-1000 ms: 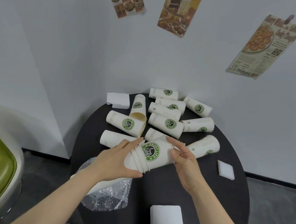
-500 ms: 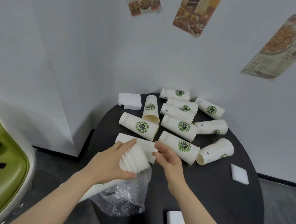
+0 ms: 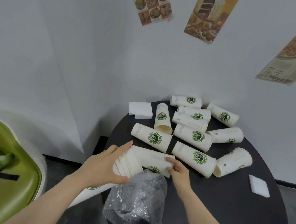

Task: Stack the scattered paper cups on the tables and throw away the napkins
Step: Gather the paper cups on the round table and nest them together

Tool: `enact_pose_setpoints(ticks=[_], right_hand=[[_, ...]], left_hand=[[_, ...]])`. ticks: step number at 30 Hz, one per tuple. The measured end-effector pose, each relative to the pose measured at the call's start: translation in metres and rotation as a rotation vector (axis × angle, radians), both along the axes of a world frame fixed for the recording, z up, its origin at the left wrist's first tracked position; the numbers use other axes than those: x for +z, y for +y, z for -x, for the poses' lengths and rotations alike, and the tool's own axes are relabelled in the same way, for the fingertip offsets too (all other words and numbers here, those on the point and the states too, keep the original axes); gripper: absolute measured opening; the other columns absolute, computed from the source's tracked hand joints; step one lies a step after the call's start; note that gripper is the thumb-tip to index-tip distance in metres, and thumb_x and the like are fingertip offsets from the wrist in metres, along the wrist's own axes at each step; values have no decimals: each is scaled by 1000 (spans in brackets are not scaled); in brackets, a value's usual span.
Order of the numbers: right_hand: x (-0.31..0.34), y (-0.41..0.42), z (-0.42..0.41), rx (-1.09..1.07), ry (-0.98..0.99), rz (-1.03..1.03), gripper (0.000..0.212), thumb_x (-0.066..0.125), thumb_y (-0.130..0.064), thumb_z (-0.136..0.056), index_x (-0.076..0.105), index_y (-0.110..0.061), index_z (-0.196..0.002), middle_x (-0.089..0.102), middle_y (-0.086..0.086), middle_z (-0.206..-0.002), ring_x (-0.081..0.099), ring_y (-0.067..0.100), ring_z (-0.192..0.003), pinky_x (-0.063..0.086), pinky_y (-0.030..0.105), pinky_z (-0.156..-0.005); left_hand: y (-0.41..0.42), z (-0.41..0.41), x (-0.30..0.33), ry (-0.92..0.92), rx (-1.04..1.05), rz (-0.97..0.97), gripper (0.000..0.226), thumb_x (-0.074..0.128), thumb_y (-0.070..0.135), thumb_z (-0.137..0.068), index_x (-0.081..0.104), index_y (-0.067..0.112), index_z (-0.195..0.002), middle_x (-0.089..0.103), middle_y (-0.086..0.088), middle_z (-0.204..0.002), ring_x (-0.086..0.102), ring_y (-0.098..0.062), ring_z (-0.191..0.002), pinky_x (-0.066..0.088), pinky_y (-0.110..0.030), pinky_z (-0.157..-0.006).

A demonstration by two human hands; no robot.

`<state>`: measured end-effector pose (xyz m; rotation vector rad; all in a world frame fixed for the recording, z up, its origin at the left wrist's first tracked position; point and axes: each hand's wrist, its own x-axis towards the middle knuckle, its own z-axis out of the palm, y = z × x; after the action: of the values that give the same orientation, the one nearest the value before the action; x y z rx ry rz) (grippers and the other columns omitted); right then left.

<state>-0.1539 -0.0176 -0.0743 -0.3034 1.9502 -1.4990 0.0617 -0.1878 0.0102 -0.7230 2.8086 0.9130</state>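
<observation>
At the near-left edge of the round black table (image 3: 225,206) the person's left hand (image 3: 102,164) is wrapped round the rim end of a stack of nested cups (image 3: 129,164), thumb underneath and fingers over the top. The right hand (image 3: 179,171) pinches the mouth end of a single cup (image 3: 154,158) lying on its side, touching the stack. Just below both sits a crumpled clear plastic bag (image 3: 137,204). Further back, loose cups (image 3: 194,136) lie tipped over in a cluster, with one napkin (image 3: 140,109) at the far-left edge and another napkin (image 3: 259,185) on the right
</observation>
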Motion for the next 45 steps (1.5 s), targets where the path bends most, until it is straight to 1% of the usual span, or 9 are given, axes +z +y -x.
enact_pose_setpoints(ticks=[8, 13, 17, 21, 25, 32, 36, 39, 45], right_hand=[[37, 10, 6, -107, 30, 102, 38, 45, 12, -90, 66, -14, -109, 64, -3, -109, 56, -2, -92, 45, 6, -69], [71, 23, 17, -156, 49, 206, 41, 47, 6, -92, 67, -26, -107, 66, -3, -118, 57, 16, -109, 43, 34, -94], [99, 35, 19, -176, 108, 281, 38, 51, 0, -93, 68, -28, -112, 67, -8, -118, 57, 12, -108, 41, 33, -92], [116, 47, 9, -224, 156, 317, 36, 49, -4, -95, 68, -30, -111, 69, -19, -105, 57, 1, -91, 39, 23, -79], [116, 56, -3, -225, 149, 322, 35, 50, -6, -95, 69, -29, -111, 67, -10, -119, 56, 14, -115, 40, 35, -97], [113, 69, -21, -195, 168, 278, 34, 49, -9, -96, 68, -30, -114, 65, -6, -124, 50, 25, -125, 36, 48, -107], [112, 72, -25, -177, 140, 298, 30, 57, -13, -91, 68, -26, -115, 61, 1, -128, 51, 25, -125, 37, 47, -107], [107, 70, -26, -161, 81, 311, 32, 61, -19, -83, 70, -26, -113, 62, 7, -125, 54, 25, -115, 40, 42, -102], [98, 52, -27, -93, 4, 384, 30, 61, -19, -79, 72, -22, -107, 69, -5, -110, 58, 14, -104, 43, 36, -97]], left_hand=[[-5, 11, -1, -1, -66, -14, 108, 61, 74, -63, -10, 57, -142, 35, 21, -119, 50, -1, -96, 49, -27, -81], [-8, 22, 3, 12, -118, 2, 106, 64, 70, -68, -9, 54, -144, 34, 21, -120, 48, -2, -99, 48, -27, -82], [-7, 30, 8, 63, -131, 5, 104, 67, 64, -71, -5, 55, -144, 35, 18, -122, 46, -2, -100, 44, -24, -80], [-6, 32, 8, 100, -135, 1, 104, 67, 64, -71, -6, 54, -144, 32, 19, -128, 43, -2, -105, 42, -24, -79], [-2, 34, 5, 122, -152, -11, 106, 67, 65, -72, -10, 52, -144, 32, 17, -130, 44, -3, -107, 43, -25, -79], [5, 41, 6, 150, -237, -40, 109, 61, 75, -64, -16, 57, -139, 33, 18, -128, 47, -5, -110, 47, -28, -81], [13, 57, 10, 160, -330, -25, 108, 68, 66, -69, -8, 52, -145, 25, 20, -143, 41, -3, -122, 42, -25, -83], [22, 73, 17, 129, -389, -23, 107, 69, 65, -69, -4, 52, -146, 30, 18, -137, 44, -4, -115, 42, -25, -84], [38, 103, 23, 82, -411, -7, 107, 66, 68, -70, -6, 48, -148, 29, 15, -138, 48, -8, -113, 43, -28, -85]])
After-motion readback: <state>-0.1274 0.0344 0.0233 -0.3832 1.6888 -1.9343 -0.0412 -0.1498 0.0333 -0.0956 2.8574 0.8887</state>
